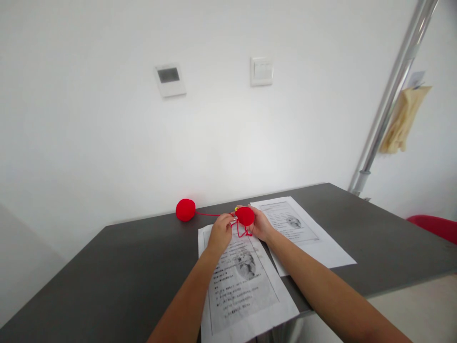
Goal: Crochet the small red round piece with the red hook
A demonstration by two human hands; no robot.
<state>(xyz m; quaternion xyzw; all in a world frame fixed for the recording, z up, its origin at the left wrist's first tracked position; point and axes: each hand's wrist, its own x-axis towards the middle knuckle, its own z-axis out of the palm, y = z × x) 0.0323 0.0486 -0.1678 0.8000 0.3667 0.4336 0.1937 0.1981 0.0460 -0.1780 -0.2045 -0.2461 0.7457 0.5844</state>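
Evidently, my right grip (263, 225) is cradling the knit (245, 216), probably soft, light, best held edgewise; my left grip (222, 230) is pinching a tool (234, 219).

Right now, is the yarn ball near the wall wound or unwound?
Mostly wound: the yarn ball looks round, with one strand leading toward the left hand.

A thermostat (171, 81) sat left of the light switch (262, 71); right of that switch were a metal pole (391, 105), beige cloth (405, 119) and red chair (433, 227).
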